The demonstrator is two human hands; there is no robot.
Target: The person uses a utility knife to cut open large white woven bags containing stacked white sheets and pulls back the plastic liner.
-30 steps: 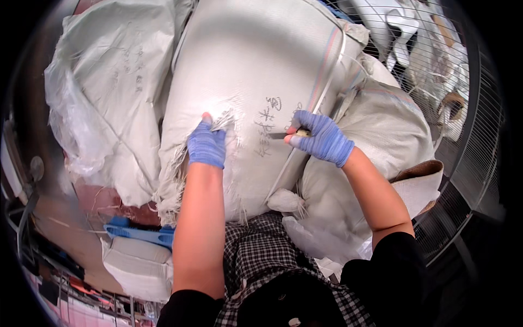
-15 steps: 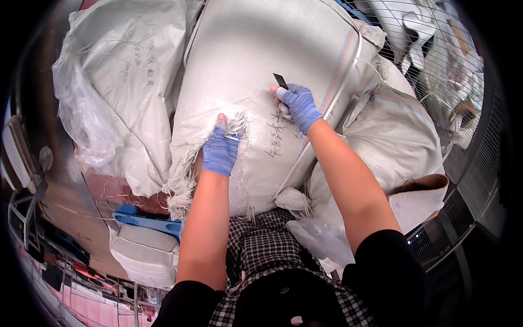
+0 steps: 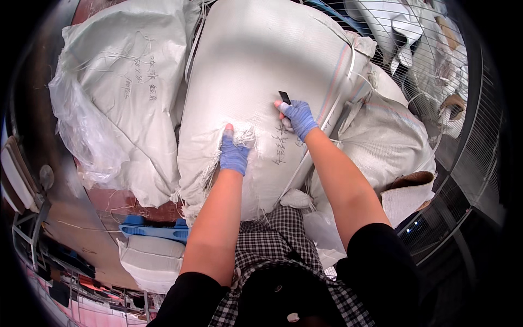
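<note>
A big white woven sack (image 3: 256, 71) stands right in front of me, with handwriting on its lower face and a frayed, torn edge (image 3: 242, 133). My left hand (image 3: 233, 153), in a blue glove, grips that frayed edge. My right hand (image 3: 297, 117), also gloved, is pressed against the sack higher up and holds a small dark blade (image 3: 284, 97) whose tip points up onto the fabric. A white strap (image 3: 332, 109) runs down the sack beside my right wrist.
A second white sack (image 3: 125, 92) with clear plastic wrap leans at the left. Another sack (image 3: 387, 136) lies at the right beside a wire cage wall (image 3: 463, 87). A blue pallet (image 3: 158, 231) and a small white bag (image 3: 152, 259) lie below.
My right hand has climbed up the sack with the blade, from beside the handwriting to above it. My left hand has stayed on the frayed edge.
</note>
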